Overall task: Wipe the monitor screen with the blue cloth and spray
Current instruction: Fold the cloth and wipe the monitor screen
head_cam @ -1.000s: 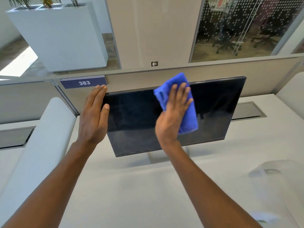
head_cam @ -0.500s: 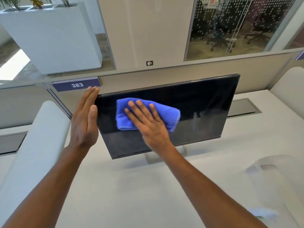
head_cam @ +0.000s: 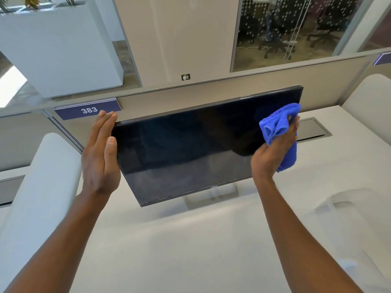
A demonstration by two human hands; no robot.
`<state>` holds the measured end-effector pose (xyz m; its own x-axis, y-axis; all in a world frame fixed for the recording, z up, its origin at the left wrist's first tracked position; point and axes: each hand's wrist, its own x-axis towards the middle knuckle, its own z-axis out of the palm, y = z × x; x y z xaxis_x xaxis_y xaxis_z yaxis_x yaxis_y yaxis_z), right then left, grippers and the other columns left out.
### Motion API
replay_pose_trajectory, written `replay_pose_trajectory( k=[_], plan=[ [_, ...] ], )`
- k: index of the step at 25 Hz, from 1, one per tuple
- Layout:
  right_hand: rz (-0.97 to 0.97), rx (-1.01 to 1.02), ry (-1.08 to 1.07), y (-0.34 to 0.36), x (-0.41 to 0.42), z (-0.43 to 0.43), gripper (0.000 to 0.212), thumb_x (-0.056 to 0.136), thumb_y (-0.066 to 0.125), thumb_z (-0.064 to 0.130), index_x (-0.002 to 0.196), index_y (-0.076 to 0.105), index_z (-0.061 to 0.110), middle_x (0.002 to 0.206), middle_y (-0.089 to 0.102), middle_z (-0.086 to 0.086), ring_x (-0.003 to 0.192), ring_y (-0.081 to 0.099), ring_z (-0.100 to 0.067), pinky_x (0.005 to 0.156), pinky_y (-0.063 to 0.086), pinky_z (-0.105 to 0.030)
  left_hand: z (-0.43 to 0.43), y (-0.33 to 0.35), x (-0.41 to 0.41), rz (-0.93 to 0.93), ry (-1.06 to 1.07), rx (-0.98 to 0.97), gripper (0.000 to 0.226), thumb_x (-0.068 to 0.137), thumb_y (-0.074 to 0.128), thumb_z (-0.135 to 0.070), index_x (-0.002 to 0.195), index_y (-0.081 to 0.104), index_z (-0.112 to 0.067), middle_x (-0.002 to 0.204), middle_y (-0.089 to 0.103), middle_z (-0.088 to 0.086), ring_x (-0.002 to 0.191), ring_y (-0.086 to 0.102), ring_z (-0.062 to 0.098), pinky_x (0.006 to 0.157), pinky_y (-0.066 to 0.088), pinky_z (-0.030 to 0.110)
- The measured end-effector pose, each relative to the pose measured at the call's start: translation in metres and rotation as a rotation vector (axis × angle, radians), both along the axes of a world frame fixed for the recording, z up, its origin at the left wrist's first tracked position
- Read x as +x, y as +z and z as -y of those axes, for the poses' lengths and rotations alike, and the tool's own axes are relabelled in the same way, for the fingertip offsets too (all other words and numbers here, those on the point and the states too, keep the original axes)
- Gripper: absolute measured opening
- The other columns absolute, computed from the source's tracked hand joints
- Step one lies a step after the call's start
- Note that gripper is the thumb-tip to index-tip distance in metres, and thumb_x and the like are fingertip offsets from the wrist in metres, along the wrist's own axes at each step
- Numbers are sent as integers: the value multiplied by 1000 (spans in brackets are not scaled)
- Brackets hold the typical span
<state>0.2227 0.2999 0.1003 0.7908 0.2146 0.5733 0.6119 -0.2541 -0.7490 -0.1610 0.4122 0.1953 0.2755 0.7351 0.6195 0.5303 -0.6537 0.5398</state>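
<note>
Head view, looking down at a dark monitor point(head_cam: 190, 149) standing on a pale bench point(head_cam: 190, 240). Its screen is off and glossy, likely fragile and easily smeared, so it is best steadied by the bezel edges and never pressed hard at the centre. The panel's long axis runs left to right, tilted in this view with the right end higher; the screen faces the person and leans back a little, so its face points slightly upward. A blue cloth point(head_cam: 281, 132), soft, light and bunched into loose folds, sits at the screen's right edge, near the top corner. The right hand point(head_cam: 273, 151) has its grip closed around the cloth, fingers wrapped behind it. The left hand point(head_cam: 99, 151) is flat and open, fingers straight, braced against the monitor's left edge and holding nothing. Behind the monitor runs a grey partition carrying a purple sign point(head_cam: 87, 111) numbered 383.
</note>
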Motion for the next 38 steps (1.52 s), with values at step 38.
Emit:
replay_pose_trajectory(
  k=[38],
  plan=[
    [-531, 207, -118, -50, -73, 5, 73, 91, 38, -17, 162, 29, -2, 168, 32, -21, 154, 35, -39, 125, 29, -53, -1, -2, 4, 79, -34, 32, 55, 113, 24, -24, 154, 55, -3, 164, 50, 10, 161, 33, 15, 131, 27, 29]
  ],
)
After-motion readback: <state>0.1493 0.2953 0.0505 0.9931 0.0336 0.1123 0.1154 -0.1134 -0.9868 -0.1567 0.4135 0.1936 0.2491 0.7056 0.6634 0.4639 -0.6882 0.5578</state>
